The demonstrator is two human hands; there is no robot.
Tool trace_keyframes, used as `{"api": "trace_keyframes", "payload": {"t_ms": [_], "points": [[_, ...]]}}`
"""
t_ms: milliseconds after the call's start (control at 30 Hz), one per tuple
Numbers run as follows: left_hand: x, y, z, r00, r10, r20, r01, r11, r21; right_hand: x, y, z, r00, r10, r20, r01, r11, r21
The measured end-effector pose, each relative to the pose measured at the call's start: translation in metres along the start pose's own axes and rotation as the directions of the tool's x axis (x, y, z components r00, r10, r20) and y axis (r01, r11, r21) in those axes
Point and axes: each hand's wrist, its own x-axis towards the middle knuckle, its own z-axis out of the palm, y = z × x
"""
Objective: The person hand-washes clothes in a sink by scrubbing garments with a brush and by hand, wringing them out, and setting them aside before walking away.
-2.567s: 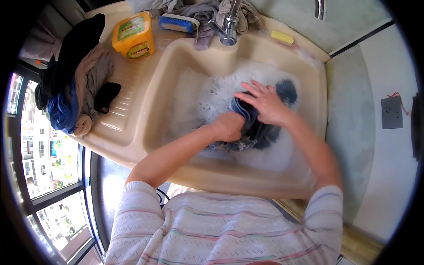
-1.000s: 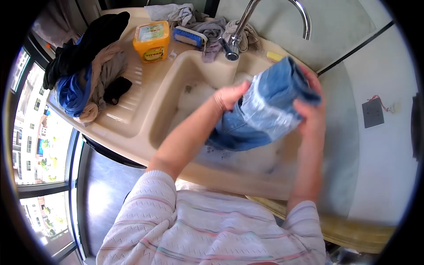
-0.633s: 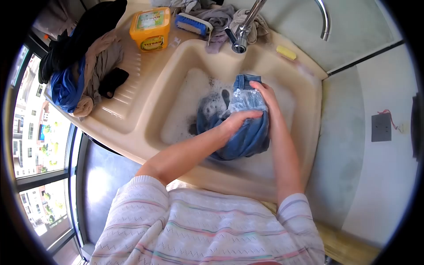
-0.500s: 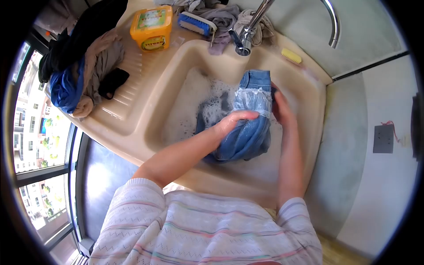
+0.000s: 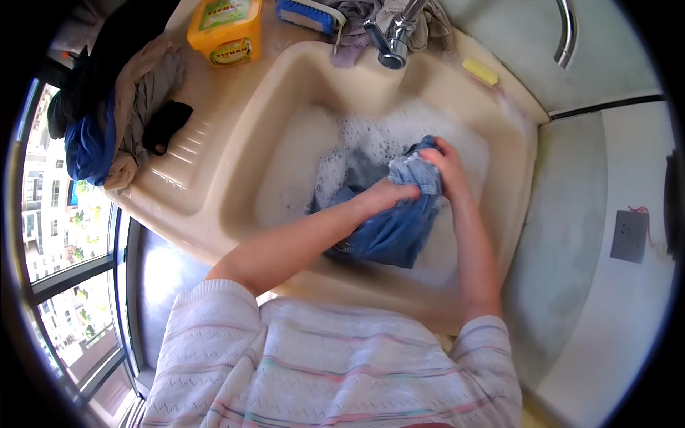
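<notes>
Wet blue jeans (image 5: 389, 235) hang bunched over soapy water in the beige sink (image 5: 232, 178), their lower part dipping into the suds. White foam clings to the fold between my hands. My left hand (image 5: 391, 194) grips the near side of that fold, thumb pointing right. On the far right side, my right hand (image 5: 446, 165) is closed around the top of the bunched denim, its fingers curled over it. Some fingertips of both hands are hidden by the cloth.
A chrome faucet (image 5: 392, 46) rises behind the basin. Behind and left are a yellow tub (image 5: 227, 32), a blue brush (image 5: 307, 16) and grey cloths (image 5: 353, 36). A yellow brush (image 5: 479, 72) lies on the right rim. Piled clothes (image 5: 93, 146) sit on the ribbed drainboard.
My right hand has come up and over the top of the jeans. The upright flap has been folded down and bunched between both hands. The camera view has shifted slightly.
</notes>
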Motion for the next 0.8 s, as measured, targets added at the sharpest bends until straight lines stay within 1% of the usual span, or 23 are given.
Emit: {"api": "trace_keyframes", "payload": {"t_ms": [33, 67, 167, 200, 233, 267, 300, 333, 367, 400, 433, 533, 567, 600, 633, 667, 700, 733, 767, 800], "points": [[0.016, -0.017, -0.006, 0.992, 0.081, -0.099, -0.060, 0.978, 0.201, 0.002, 0.013, -0.002, 0.999, 0.018, -0.032, -0.021, 0.996, -0.084], [0.031, -0.031, -0.013, 0.967, 0.183, -0.179, -0.098, 0.911, 0.402, 0.004, 0.021, -0.002, 0.997, 0.030, -0.065, -0.041, 0.985, -0.165], [0.036, -0.028, -0.021, 0.972, 0.232, -0.034, -0.212, 0.932, 0.293, 0.000, 0.028, -0.009, 0.989, -0.015, -0.148, -0.007, 0.989, -0.147], [0.025, -0.016, -0.014, 0.994, 0.107, 0.010, -0.108, 0.990, 0.096, -0.002, 0.027, -0.012, 0.985, -0.020, -0.173, -0.007, 0.988, -0.154], [0.011, -0.004, -0.009, 0.997, -0.011, 0.076, 0.018, 0.995, -0.097, -0.002, 0.026, -0.014, 0.983, -0.016, -0.183, -0.027, 0.973, -0.230], [-0.001, 0.004, -0.005, 0.981, -0.113, 0.158, 0.154, 0.949, -0.275, 0.001, 0.021, -0.013, 0.982, -0.014, -0.188, -0.044, 0.952, -0.302], [-0.003, 0.004, -0.004, 0.976, -0.088, 0.197, 0.145, 0.945, -0.293, 0.003, 0.015, -0.010, 0.981, -0.014, -0.192, -0.059, 0.926, -0.373], [-0.002, 0.001, -0.004, 0.986, -0.062, 0.157, 0.094, 0.974, -0.207, 0.005, 0.010, -0.006, 0.987, -0.021, -0.162, -0.076, 0.817, -0.572], [0.003, -0.004, -0.006, 0.992, -0.030, 0.120, 0.044, 0.992, -0.116, 0.004, -0.009, 0.012, 0.991, -0.022, -0.132, -0.084, 0.665, -0.742], [0.009, -0.010, -0.009, 0.996, 0.005, 0.085, -0.003, 1.000, -0.023, 0.004, -0.023, 0.027, 0.995, -0.014, -0.102, -0.083, 0.479, -0.874], [0.015, -0.015, -0.015, 0.993, 0.002, 0.118, 0.004, 0.999, -0.052, 0.008, -0.029, 0.038, 0.999, 0.003, -0.049, -0.048, 0.327, -0.944], [0.003, -0.004, -0.013, 0.981, -0.025, 0.194, 0.087, 0.944, -0.318, 0.017, -0.041, 0.047, 0.998, 0.039, -0.048, -0.057, 0.257, -0.965], [-0.002, 0.002, -0.012, 0.979, -0.007, 0.202, 0.078, 0.935, -0.346, 0.022, -0.046, 0.043, 0.995, 0.094, -0.023, -0.048, 0.272, -0.961], [-0.008, 0.006, -0.011, 0.978, 0.010, 0.208, 0.071, 0.924, -0.377, 0.021, -0.054, 0.036, 0.989, 0.110, 0.101, 0.029, 0.521, -0.853], [-0.012, 0.009, -0.012, 0.977, 0.027, 0.212, 0.063, 0.911, -0.408, 0.017, -0.065, 0.025, 0.970, 0.095, 0.224, 0.084, 0.733, -0.675], [-0.013, 0.010, -0.014, 0.973, 0.027, 0.229, 0.088, 0.876, -0.475, 0.012, -0.072, 0.012, 0.941, 0.051, 0.336, 0.109, 0.890, -0.442], [-0.013, 0.012, -0.016, 0.969, 0.029, 0.246, 0.111, 0.835, -0.538, 0.013, -0.061, -0.009, 0.930, -0.036, 0.365, 0.083, 0.990, -0.113], [-0.014, 0.014, -0.019, 0.964, 0.034, 0.263, 0.135, 0.791, -0.597, 0.015, -0.042, -0.025, 0.923, -0.127, 0.363, 0.043, 0.972, 0.231], [-0.023, 0.021, -0.019, 0.965, 0.085, 0.249, 0.081, 0.805, -0.587, 0.012, -0.029, -0.026, 0.914, -0.206, 0.349, 0.108, 0.954, 0.280], [-0.018, 0.017, -0.020, 0.961, 0.095, 0.258, 0.085, 0.792, -0.605, 0.009, -0.029, -0.017, 0.892, -0.242, 0.381, 0.125, 0.944, 0.306]]}}
